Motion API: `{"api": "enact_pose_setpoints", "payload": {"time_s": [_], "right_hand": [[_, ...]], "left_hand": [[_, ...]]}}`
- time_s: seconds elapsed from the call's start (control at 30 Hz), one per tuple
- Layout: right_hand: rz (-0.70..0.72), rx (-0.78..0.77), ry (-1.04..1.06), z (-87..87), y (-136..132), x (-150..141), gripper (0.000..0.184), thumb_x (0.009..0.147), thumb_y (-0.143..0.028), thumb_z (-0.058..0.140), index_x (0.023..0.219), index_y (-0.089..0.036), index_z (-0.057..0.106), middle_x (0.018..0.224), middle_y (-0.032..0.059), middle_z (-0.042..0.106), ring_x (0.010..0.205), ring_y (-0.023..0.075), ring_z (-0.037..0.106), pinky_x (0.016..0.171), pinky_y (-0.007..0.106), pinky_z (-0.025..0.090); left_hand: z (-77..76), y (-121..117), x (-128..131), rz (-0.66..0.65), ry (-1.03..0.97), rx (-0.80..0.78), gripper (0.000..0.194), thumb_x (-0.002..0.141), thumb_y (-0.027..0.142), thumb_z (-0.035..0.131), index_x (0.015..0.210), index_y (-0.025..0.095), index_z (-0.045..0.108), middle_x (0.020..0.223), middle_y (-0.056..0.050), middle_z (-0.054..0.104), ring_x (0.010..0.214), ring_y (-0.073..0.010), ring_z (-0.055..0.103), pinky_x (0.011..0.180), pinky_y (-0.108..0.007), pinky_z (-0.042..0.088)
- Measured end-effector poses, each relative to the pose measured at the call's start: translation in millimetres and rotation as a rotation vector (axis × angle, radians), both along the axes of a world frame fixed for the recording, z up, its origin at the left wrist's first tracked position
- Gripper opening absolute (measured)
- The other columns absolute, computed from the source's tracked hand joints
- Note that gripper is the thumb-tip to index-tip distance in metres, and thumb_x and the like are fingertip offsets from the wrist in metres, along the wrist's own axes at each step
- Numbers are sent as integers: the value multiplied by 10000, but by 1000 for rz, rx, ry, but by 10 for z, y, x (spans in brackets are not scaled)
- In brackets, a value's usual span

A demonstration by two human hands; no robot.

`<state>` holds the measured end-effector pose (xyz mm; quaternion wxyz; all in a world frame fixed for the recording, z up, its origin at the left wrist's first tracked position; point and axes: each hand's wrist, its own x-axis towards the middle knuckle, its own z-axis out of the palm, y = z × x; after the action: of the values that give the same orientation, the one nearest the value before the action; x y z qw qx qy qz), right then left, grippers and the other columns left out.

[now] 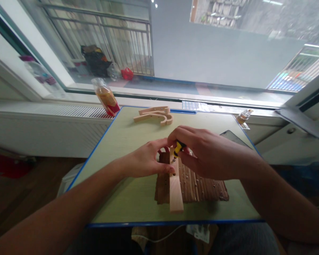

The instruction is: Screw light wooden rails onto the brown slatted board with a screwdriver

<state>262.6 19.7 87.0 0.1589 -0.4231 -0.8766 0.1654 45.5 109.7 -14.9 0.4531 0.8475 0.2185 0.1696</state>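
My right hand (202, 150) is closed around a yellow and black screwdriver (178, 148), its tip pointing down at a screw (174, 160) in a pale wooden piece (176, 194). That piece lies lengthwise across the left part of a brown corrugated cardboard sheet (199, 186) dotted with small holes. Fingers of my left hand (149, 157) grip the same wooden piece, the thumb pressed on it beside a dark hole. The far end of the piece is hidden behind my hands.
Curved wooden pieces (155, 116) lie at the far side of the pale green table (114, 184) with its blue edge. A dark flat phone-like object (235, 137) rests at the right. Bottles stand by the window, one (106, 97) at left and a small one (244, 116) at right.
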Motion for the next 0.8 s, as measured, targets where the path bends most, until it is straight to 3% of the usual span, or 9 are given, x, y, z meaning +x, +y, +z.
{"api": "enact_pose_setpoints", "payload": {"time_s": [0.2, 0.43, 0.8], "right_hand": [[-48, 49, 6, -12, 9, -2, 310, 912, -110, 543, 1207, -183, 604, 1046, 41, 709, 878, 163, 608, 781, 318, 406], [-126, 98, -27, -22, 25, -34, 93, 956, -239, 585, 1038, -195, 590, 881, 17, 650, 731, 140, 523, 661, 317, 325], [-165, 66, -56, -56, 51, -58, 118, 972, -302, 575, 977, -210, 501, 835, 11, 618, 708, 136, 479, 635, 323, 291]], "left_hand": [[-21, 6, 4, -4, -18, 4, 603, 792, 459, 897, 1286, 197, 671, 1163, -86, 730, 929, -236, 679, 832, -371, 563], [-12, 2, 10, -1, -22, -4, 646, 800, 483, 893, 1339, 216, 658, 1156, -81, 737, 987, -256, 685, 872, -395, 568], [24, -7, 5, -8, -11, -10, 710, 807, 499, 890, 1407, 230, 622, 1182, -81, 720, 992, -255, 674, 848, -384, 570]]}}
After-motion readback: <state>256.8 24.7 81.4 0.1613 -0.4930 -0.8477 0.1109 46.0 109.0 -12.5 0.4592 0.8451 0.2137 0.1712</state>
